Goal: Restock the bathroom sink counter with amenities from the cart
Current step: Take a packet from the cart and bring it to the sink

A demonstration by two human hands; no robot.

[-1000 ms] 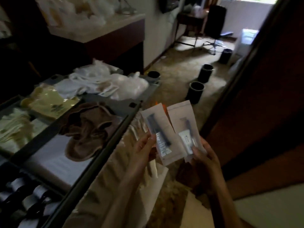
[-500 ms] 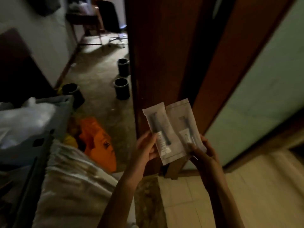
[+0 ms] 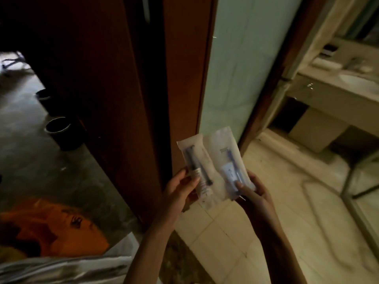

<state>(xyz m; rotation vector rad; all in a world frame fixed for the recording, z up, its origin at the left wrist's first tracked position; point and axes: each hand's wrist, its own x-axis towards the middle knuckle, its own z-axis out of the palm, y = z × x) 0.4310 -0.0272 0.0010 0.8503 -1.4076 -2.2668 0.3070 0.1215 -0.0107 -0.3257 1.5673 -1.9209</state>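
The left packet and the right packet are side by side, overlapping. Each is long and points up toward 11 o'clock. The left hand pinches the left packet low down. The right hand pinches the right packet at its bottom. Both stick up above the hands. The counter is at 2 o'clock.

A dark wooden door stood at the centre. Left of it, a black bin sat on the grey floor, beside an orange bag. Right of it was a frosted glass panel.
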